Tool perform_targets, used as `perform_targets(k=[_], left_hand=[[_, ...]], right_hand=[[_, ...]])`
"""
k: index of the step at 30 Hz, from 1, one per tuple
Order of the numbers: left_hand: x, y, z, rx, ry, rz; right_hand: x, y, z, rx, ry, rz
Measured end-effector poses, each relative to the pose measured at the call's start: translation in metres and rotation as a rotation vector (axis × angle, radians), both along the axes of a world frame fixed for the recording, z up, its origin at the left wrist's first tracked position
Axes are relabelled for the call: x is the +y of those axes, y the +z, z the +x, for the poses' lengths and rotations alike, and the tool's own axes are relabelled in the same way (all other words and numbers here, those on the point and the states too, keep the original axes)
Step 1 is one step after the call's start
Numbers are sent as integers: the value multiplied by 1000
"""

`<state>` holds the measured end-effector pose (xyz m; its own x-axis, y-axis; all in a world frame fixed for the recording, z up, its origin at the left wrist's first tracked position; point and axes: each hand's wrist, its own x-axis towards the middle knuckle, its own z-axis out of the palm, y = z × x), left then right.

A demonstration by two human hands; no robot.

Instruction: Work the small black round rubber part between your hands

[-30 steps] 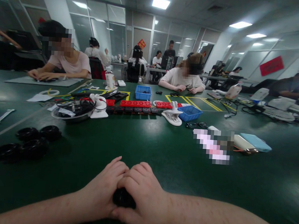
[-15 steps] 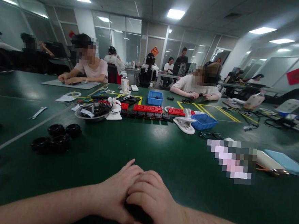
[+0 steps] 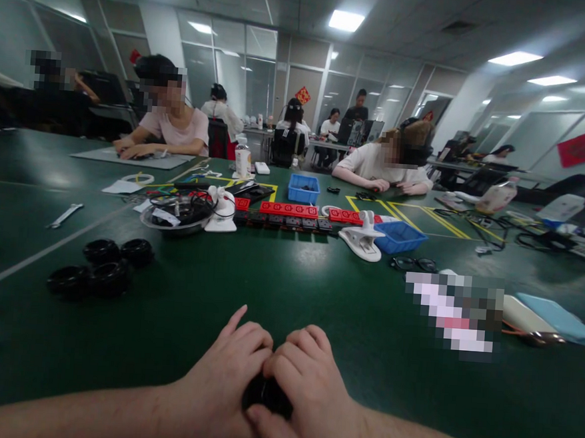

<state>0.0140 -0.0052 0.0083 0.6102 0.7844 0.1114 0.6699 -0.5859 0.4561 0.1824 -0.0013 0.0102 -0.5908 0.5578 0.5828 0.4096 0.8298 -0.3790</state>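
Between my hands, low over the near side of the green table [image 3: 207, 286], is a glossy black round part [image 3: 267, 396], mostly covered by fingers. My left hand [image 3: 231, 375] curls around its left side, with one finger sticking up and away. From the right, my right hand [image 3: 311, 380] grips it, fingers bent over the top and thumb across the near face. Several black ring-shaped parts [image 3: 111, 277] lie together to the left and look similar in colour and gloss.
Farther back are a clear bowl of black cables [image 3: 172, 227], a white clip stand [image 3: 361, 240], red socket strips [image 3: 289, 210] and a blue bin [image 3: 400, 238]. Eyeglasses [image 3: 413, 263] and a light-blue case [image 3: 559, 318] lie right. Two people work across the table.
My hands have moved apart a little at the knuckles, so more of the black round part shows between them. The view has shifted slightly.
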Motion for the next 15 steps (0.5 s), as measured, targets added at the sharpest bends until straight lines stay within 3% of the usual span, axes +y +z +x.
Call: perform_targets(k=[8, 11, 15], left_hand=[[19, -4, -7, -50, -277, -41], [22, 3, -8, -37, -292, -48], [16, 14, -5, 20, -293, -68]], right_hand=[[3, 0, 4, -120, 376, 40], [3, 5, 5, -67, 392, 38], [1, 12, 6, 42, 298, 25]])
